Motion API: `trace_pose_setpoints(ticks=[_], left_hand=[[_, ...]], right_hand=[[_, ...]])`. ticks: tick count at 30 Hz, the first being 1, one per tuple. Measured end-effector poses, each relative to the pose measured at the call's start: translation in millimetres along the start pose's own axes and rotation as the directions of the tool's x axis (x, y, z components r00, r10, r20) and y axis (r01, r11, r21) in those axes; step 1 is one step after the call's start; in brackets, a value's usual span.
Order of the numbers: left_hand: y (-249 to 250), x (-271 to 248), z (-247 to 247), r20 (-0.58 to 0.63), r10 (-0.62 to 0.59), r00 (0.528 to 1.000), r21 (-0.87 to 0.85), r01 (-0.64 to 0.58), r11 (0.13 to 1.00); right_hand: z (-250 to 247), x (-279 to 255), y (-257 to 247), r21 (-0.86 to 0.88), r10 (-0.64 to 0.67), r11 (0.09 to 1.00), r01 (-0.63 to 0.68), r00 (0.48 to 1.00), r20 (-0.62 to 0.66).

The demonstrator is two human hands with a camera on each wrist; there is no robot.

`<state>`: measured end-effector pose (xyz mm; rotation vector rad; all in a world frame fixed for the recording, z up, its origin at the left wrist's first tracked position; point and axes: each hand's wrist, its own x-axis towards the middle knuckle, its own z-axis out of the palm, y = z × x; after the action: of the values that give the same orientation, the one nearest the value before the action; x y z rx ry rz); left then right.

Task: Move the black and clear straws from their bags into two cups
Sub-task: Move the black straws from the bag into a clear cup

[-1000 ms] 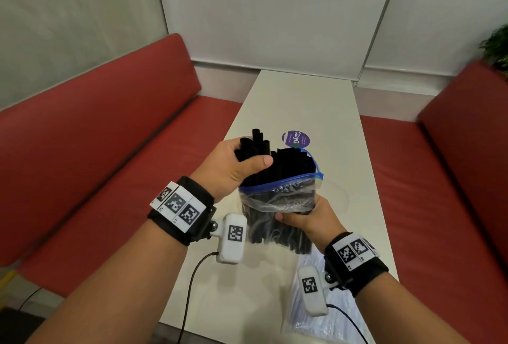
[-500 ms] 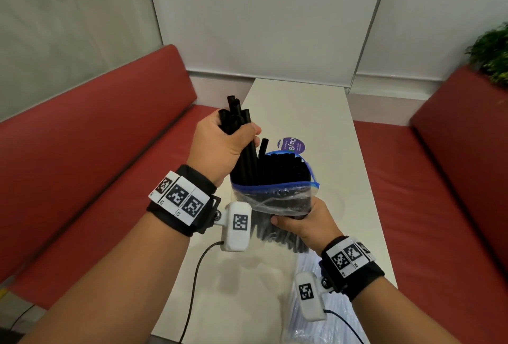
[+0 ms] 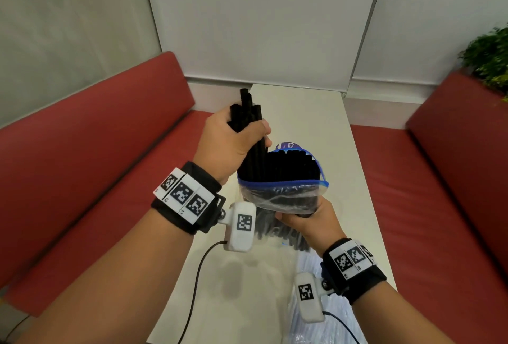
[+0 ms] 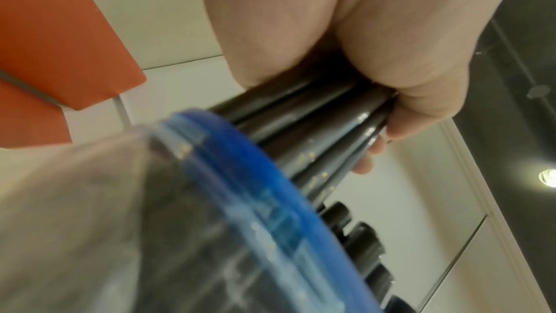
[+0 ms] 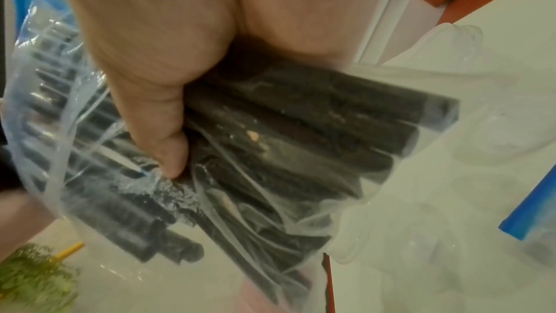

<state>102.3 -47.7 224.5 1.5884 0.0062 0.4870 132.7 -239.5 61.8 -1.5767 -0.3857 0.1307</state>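
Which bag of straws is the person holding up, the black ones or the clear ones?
The bag of black straws, gripped by the right hand. The bag of clear straws lies flat on the table.

Glossy black straws (image 4: pixel 304 127), seemingly plastic; crinkled clear-film bag (image 5: pixel 270 199).

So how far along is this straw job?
Barely begun. No straws sit in a cup yet. In hand: the left hand grips a bunch of black straws, half out of the bag held by the right hand. Left: remaining black straws and the clear straws.
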Motion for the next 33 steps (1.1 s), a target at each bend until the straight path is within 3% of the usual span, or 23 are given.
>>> trace_pose_setpoints(ticks=[3,5,10,12,19,24,33], left_hand=[[-5.3,-4.5,-0.7,-0.034,0.090,0.995,0.033,-0.089,0.996],[-9.0,-5.6,0.2,-0.014,0.085,0.996,0.032,-0.084,0.996],[-15.9,1.6,2.8,0.064,-0.176,0.982,-0.151,0.184,0.971],[-15.6,1.4,3.6,0.111,-0.204,0.973,-0.166,0.221,0.961],[-1.2,4.7,4.0,-0.020,-0.112,0.994,-0.123,0.109,0.986],[15.1,12.9,6.1,-0.074,0.027,0.997,0.051,-0.023,0.998],[32.8,26.2,-2.1,-0.089,0.055,0.994,-0.029,-0.058,0.998]], right_hand=[[-2.7,0.3,-0.5,0.016,-0.011,1.000,0.012,1.000,-0.019],[-4.6,0.8,-1.7,0.017,-0.024,1.000,0.024,0.999,-0.024],[-6.3,4.4,-6.7,0.013,-0.042,0.999,0.043,0.999,-0.029],[-6.1,5.1,-7.7,0.022,-0.047,0.999,0.047,0.999,-0.024],[-5.8,5.6,-6.1,0.017,-0.010,1.000,0.010,1.000,-0.011],[-1.5,5.9,-5.8,-0.012,-0.003,1.000,0.003,1.000,0.005],[1.8,10.0,-5.6,-0.013,-0.011,1.000,0.011,1.000,0.006]])
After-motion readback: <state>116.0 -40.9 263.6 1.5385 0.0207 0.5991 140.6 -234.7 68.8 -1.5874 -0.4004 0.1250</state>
